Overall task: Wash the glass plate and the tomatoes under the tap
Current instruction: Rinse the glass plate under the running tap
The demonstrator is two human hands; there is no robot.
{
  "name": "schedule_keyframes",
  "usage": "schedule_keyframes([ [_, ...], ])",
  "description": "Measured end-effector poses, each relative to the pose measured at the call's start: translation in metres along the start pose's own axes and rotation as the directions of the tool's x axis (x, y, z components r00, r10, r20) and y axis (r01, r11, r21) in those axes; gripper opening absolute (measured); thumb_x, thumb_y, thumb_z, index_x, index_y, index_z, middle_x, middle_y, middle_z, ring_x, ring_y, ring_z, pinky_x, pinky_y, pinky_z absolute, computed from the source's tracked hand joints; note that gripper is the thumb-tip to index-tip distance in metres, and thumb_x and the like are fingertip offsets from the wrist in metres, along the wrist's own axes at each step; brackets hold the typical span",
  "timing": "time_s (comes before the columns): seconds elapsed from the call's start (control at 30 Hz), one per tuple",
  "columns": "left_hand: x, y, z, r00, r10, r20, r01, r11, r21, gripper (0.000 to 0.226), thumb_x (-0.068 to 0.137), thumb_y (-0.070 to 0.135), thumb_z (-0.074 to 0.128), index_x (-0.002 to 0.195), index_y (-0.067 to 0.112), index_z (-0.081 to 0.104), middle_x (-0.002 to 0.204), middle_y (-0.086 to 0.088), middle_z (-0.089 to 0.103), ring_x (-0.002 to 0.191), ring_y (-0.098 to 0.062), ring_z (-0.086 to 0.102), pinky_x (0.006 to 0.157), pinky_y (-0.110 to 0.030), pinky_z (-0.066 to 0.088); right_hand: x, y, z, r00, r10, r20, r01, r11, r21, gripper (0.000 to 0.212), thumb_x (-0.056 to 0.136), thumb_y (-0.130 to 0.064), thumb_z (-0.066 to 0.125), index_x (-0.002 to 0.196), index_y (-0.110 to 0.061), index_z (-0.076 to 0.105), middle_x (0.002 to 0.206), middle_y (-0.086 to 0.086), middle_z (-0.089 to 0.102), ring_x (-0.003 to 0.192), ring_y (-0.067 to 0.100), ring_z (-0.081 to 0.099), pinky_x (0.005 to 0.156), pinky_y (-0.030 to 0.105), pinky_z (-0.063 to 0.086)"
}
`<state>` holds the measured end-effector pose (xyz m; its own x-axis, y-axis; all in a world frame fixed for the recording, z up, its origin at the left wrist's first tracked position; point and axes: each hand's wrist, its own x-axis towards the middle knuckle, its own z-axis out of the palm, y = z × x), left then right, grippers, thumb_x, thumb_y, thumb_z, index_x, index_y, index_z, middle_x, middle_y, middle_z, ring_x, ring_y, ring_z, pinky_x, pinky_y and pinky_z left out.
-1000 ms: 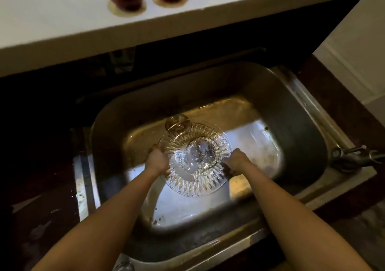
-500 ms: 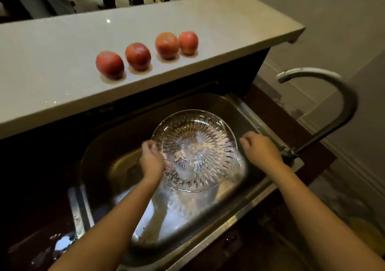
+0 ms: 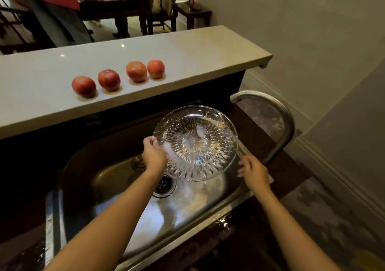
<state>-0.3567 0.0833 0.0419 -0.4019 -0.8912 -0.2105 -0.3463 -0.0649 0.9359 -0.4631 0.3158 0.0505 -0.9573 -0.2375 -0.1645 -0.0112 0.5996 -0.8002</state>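
The glass plate (image 3: 195,143) is being held above the sink (image 3: 87,166), gripped at its left rim and tilting slightly, its face turned upward. It is round, clear cut glass, with a radiating starburst pattern spreading from a small central disc to a plain smooth rim. Wet highlights are showing on its surface. The tap (image 3: 277,112) is arching beside the plate's right edge, its spout ending just above and to the right of the rim. Four tomatoes (image 3: 84,86) are sitting in a row on the pale counter (image 3: 187,48) behind the sink, red-orange and whole; the two on the right are nearly touching, the others are standing apart.
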Motion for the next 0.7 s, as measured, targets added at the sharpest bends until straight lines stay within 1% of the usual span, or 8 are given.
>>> schedule_keyframes([
  [0.03,-0.002,0.001,0.004,1.0,-0.005,-0.015,0.005,1.0,-0.007,0.023,0.1,0.02,0.031,0.114,0.01,0.044,0.111,-0.02,0.055,0.088,-0.029,0.053,0.084,-0.053,0.052,0.001,0.005,0.002,1.0,-0.007,-0.011,0.007,1.0,0.014,0.028,0.099,-0.009,0.036,0.113,0.002,0.058,0.097,0.017,0.063,0.068,0.021,0.056,0.053,0.018,0.049],
  [0.13,-0.006,0.005,0.013,0.999,-0.015,-0.044,0.013,0.999,-0.045,0.021,0.1,0.019,0.032,0.113,0.01,0.045,0.101,-0.015,0.053,0.082,-0.024,0.05,0.079,-0.049,0.053,0.002,0.01,0.008,0.998,-0.029,-0.06,0.03,0.999,0.022,0.029,0.098,-0.01,0.035,0.104,0.002,0.061,0.084,0.011,0.061,0.065,0.019,0.055,0.056,0.027,0.048],
  [0.23,-0.007,0.008,0.02,0.997,-0.003,-0.072,0.001,1.0,-0.031,0.02,0.1,0.02,0.031,0.11,0.012,0.046,0.092,-0.009,0.052,0.068,-0.017,0.047,0.059,-0.034,0.045,0.007,0.009,0.012,0.995,-0.019,-0.102,0.015,0.999,-0.045,0.03,0.098,-0.014,0.035,0.1,-0.001,0.062,0.085,0.014,0.065,0.073,0.025,0.061,0.066,0.035,0.05],
  [0.33,-0.008,0.009,0.024,0.998,0.0,-0.061,-0.001,1.0,-0.019,0.014,0.1,0.022,0.031,0.103,0.018,0.044,0.086,-0.006,0.05,0.061,-0.013,0.045,0.048,-0.026,0.036,0.011,0.006,0.013,0.992,0.0,-0.127,-0.013,0.994,-0.109,0.029,0.098,-0.018,0.034,0.094,-0.008,0.061,0.085,0.01,0.065,0.079,0.028,0.063,0.072,0.033,0.049],
  [0.43,-0.008,0.01,0.027,0.999,-0.001,-0.043,-0.001,0.999,-0.042,0.015,0.1,0.021,0.031,0.105,0.017,0.044,0.081,-0.001,0.048,0.061,-0.013,0.046,0.048,-0.027,0.04,0.012,0.007,0.015,0.99,0.024,-0.14,-0.042,0.991,-0.127,0.029,0.097,-0.02,0.034,0.094,-0.01,0.062,0.084,0.008,0.066,0.081,0.028,0.063,0.072,0.03,0.045],
  [0.5,-0.009,0.009,0.027,0.999,0.007,-0.035,-0.009,0.999,-0.046,0.017,0.1,0.021,0.031,0.107,0.015,0.045,0.082,0.0,0.047,0.064,-0.012,0.046,0.05,-0.026,0.039,0.013,0.008,0.014,0.99,0.009,-0.137,-0.029,0.989,-0.145,0.027,0.096,-0.017,0.037,0.094,-0.009,0.062,0.085,0.01,0.066,0.083,0.029,0.063,0.07,0.029,0.043],
  [0.57,-0.009,0.009,0.028,0.999,0.015,-0.029,-0.016,0.999,-0.043,0.016,0.1,0.021,0.03,0.106,0.016,0.045,0.082,0.002,0.047,0.065,-0.011,0.046,0.05,-0.024,0.036,0.014,0.008,0.011,0.996,-0.026,-0.086,0.008,0.979,-0.205,0.021,0.092,-0.01,0.043,0.097,-0.006,0.062,0.091,0.013,0.065,0.089,0.032,0.062,0.074,0.032,0.044],
  [0.7,-0.007,0.008,0.027,0.999,0.014,-0.031,-0.016,0.999,-0.048,0.014,0.1,0.021,0.031,0.104,0.017,0.044,0.081,0.002,0.047,0.064,-0.011,0.045,0.049,-0.024,0.035,0.015,0.006,0.009,0.998,-0.042,-0.043,0.029,0.966,-0.258,0.023,0.089,-0.004,0.045,0.106,-0.001,0.061,0.105,0.017,0.064,0.098,0.035,0.059,0.082,0.034,0.045],
])
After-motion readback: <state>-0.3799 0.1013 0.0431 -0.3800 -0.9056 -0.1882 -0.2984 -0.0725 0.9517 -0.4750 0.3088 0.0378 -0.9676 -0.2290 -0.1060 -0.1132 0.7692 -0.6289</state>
